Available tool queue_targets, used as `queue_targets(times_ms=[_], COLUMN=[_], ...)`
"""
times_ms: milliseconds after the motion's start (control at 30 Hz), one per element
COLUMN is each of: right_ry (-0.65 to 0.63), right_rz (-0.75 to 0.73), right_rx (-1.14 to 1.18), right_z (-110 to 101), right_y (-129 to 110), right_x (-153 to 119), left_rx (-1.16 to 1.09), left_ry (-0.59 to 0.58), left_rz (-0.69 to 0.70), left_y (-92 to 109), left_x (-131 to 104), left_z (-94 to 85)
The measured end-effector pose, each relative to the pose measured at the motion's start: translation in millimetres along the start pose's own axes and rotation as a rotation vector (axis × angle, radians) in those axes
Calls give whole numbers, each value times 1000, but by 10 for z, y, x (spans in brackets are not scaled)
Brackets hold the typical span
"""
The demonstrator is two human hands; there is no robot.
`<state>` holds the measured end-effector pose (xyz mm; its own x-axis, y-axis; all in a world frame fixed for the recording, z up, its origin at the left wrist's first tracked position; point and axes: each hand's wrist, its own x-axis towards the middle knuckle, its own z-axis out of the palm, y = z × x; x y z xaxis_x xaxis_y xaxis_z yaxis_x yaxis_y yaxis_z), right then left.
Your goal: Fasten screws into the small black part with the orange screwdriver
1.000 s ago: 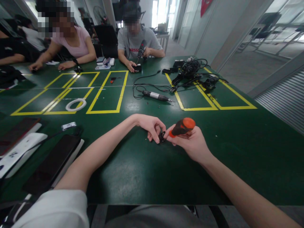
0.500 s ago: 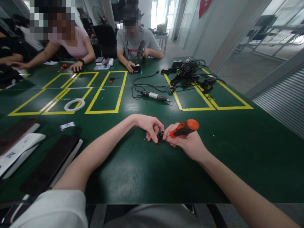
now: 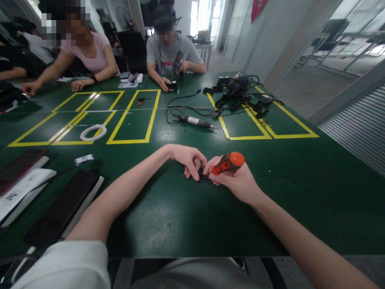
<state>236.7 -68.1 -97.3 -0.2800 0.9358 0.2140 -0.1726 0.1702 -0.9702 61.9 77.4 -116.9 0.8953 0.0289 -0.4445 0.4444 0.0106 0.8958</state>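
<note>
On the green table [image 3: 156, 224], my left hand [image 3: 191, 159] pinches a small black part [image 3: 202, 172] between thumb and fingers. Its exact kind is too small and too covered to tell. My right hand [image 3: 236, 178] is closed round an orange-and-black screwdriver [image 3: 228, 163]. The handle tilts up to the right, with its round orange end toward me. Its tip points down-left at the black part, mostly hidden by my right fingers. Both hands meet at the part, close above the tabletop.
Beyond my hands lies a grey-and-black electric screwdriver [image 3: 197, 121] with a cord. Black cables [image 3: 240, 90] are heaped at the back right. A white tape roll [image 3: 93, 133] lies left, and phone-like devices [image 3: 64, 210] lie near left. Across the table, a person [image 3: 177, 52] holds a power drill [image 3: 177, 64].
The screwdriver handle has swung slightly left and more upright toward me, with my right hand turning along. My left hand stays nearly still. The person at far left has shifted both hands left.
</note>
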Motion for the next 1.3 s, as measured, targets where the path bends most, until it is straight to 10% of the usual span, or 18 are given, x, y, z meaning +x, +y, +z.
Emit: queue_targets(times_ms=[1300], right_ry=[40], right_rz=[9], right_rx=[-26], right_z=[-32], right_y=[17], right_x=[12], left_rx=[-3], left_ry=[-3], left_rz=[-4], left_y=[-14], left_x=[6], left_z=[-3])
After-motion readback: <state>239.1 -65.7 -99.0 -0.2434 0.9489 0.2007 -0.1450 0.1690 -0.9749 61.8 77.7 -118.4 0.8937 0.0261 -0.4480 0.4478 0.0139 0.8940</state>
